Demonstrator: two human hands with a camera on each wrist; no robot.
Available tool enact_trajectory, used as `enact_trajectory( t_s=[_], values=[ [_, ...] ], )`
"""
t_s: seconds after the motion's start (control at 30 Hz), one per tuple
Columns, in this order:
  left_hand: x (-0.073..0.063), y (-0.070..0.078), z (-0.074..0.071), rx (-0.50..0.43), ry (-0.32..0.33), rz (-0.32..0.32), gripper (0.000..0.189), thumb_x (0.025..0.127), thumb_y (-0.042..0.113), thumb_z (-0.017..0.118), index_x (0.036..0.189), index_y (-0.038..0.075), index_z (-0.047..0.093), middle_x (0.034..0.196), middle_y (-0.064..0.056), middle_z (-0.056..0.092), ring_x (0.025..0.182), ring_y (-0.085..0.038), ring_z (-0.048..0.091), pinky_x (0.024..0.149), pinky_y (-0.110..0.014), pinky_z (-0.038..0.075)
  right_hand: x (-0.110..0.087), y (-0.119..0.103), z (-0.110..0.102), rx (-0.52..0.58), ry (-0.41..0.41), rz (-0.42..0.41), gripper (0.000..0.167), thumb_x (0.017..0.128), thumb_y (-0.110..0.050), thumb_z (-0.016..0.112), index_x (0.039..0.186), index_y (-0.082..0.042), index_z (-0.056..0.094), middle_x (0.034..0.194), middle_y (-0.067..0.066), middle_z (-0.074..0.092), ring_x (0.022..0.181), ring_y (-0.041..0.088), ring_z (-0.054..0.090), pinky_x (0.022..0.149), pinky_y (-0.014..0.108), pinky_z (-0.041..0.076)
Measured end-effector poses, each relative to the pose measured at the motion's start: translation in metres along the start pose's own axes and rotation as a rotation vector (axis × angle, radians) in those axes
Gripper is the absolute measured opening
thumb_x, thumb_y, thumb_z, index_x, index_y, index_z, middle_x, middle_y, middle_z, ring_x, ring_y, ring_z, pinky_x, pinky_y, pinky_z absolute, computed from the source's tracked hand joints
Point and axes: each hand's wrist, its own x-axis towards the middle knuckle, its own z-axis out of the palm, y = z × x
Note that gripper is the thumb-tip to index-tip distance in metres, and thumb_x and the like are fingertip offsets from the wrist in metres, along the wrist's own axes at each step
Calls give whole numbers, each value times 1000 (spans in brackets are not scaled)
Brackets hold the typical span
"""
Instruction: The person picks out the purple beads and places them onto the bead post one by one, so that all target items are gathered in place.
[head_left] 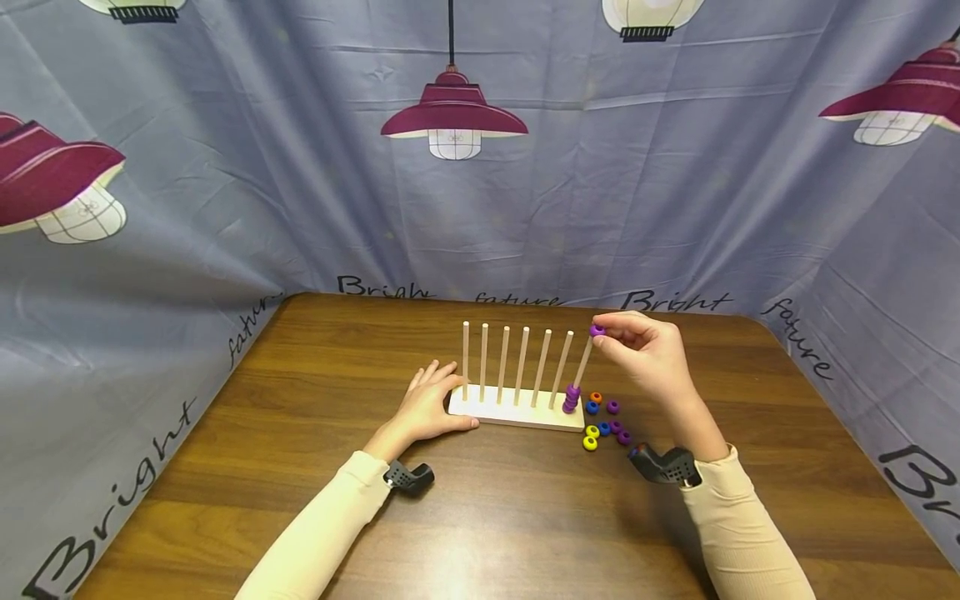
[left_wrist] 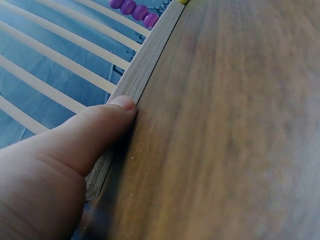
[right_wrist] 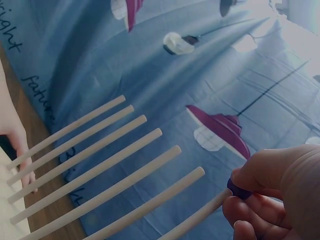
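A pale wooden peg stand (head_left: 517, 412) with a row of upright rods stands on the table. My left hand (head_left: 423, 408) holds its left end, the thumb along the front edge and the fingers around the far side. In the left wrist view that thumb (left_wrist: 110, 117) presses against the base. My right hand (head_left: 651, 354) pinches a purple bead (head_left: 597, 331) between thumb and fingers at the top of the rightmost rod. The right wrist view shows the bead (right_wrist: 238, 189) at that rod's tip. Several purple beads (head_left: 572, 398) are stacked low on the same rod.
Loose beads lie right of the stand: an orange bead (head_left: 596, 397), blue beads (head_left: 592, 407), yellow beads (head_left: 590, 443) and purple beads (head_left: 624, 437). The brown wooden table (head_left: 480, 517) runs back to a grey-blue printed curtain (head_left: 600, 208), which also hangs at both sides.
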Motion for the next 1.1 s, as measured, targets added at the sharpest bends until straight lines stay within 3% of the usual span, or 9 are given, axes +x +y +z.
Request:
enact_trajectory(
  t_s=[0.27,0.57,1.1],
  values=[
    [0,0,0,2,9,3,68,75,50,83,131,16,66,158,-19,45,153,-47,27,126,-64,15,-1,3,1,1,3,-20,19,82,16,71,101,18,69,86,-22,71,71,-5,58,57,10,46],
    [0,2,0,-6,-4,-10,68,75,50,84,132,16,66,160,-19,44,154,-47,25,127,-63,14,-4,8,5,-102,-13,-1,19,82,9,75,101,11,74,87,-23,69,71,-6,60,58,10,49],
    [0,0,1,-1,4,1,68,76,51,83,132,16,66,159,-19,44,154,-47,26,127,-64,14,-6,12,4,-93,-37,13,23,81,10,75,105,12,74,86,-24,67,73,-7,63,62,9,52]
  ],
)
